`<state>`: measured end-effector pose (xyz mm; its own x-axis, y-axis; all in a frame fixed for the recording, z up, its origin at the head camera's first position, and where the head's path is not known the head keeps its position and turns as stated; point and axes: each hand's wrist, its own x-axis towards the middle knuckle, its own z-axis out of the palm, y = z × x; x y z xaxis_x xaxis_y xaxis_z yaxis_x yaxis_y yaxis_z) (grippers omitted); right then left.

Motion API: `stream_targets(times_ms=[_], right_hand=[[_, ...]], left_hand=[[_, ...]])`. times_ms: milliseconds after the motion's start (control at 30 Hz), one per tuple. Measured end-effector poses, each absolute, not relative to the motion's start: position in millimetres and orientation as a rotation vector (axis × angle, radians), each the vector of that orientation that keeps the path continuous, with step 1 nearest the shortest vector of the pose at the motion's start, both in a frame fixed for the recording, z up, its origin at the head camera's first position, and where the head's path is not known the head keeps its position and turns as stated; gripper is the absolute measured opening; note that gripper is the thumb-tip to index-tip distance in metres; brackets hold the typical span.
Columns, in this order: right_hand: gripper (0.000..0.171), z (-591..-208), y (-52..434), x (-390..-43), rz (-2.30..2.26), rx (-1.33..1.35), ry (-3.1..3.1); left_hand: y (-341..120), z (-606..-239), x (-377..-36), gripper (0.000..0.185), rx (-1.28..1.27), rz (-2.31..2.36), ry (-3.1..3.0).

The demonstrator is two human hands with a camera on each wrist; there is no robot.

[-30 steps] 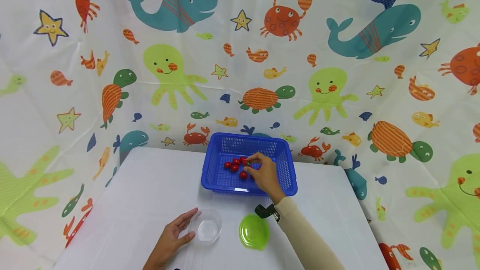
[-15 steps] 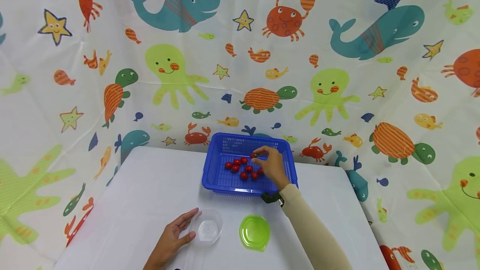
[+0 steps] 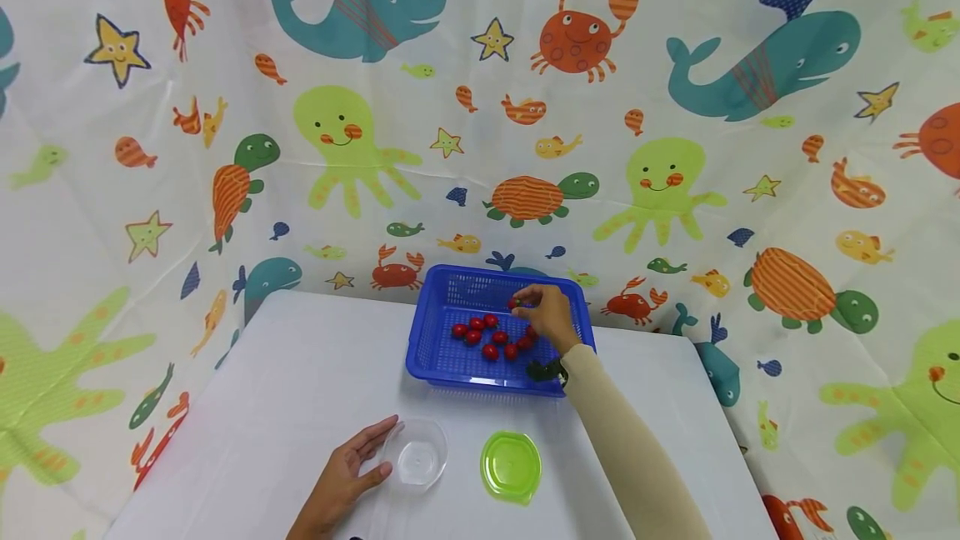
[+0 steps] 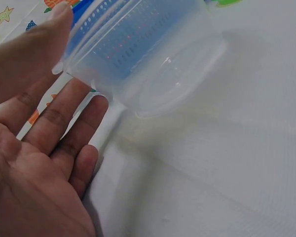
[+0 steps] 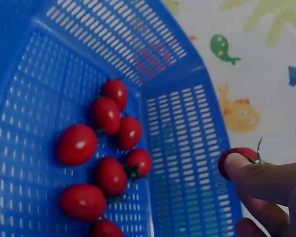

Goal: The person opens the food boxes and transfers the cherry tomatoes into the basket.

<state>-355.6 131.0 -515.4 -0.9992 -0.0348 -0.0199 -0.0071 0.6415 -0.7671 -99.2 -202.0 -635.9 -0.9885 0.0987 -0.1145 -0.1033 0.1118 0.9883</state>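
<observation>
My right hand (image 3: 551, 313) is over the far right part of a blue plastic basket (image 3: 429, 361). Between thumb and fingers it pinches a red cherry tomato (image 5: 241, 157) with a green stem, shown close up in the right wrist view. Several more cherry tomatoes (image 5: 77, 144) lie on the basket's floor. At the front of the table, my left hand (image 3: 347, 473) holds the left side of a clear plastic container (image 3: 415, 458), thumb nearer me and fingers along the far side. The container's wall (image 4: 153, 54) rises beside those fingers in the left wrist view.
A bright green lid (image 3: 511, 467) lies on the white-covered table (image 3: 330, 357), to the right of the clear container. Behind the table hangs a curtain (image 3: 465, 73) printed with sea animals. My right forearm crosses the table's right part.
My right hand has lifted the cherry tomato from the others and shifted right and slightly up in the head view. My left hand and the clear container stay in place.
</observation>
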Motion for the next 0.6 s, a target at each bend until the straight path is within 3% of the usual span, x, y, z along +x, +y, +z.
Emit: stream_targets(times_ms=[600], right_hand=[[0.007, -537.4, 132.1, -377.5, -1.001, 0.007, 2.760]], left_hand=[[-203.9, -636.8, -99.3, 0.056, 0.025, 2.015, 2.235]])
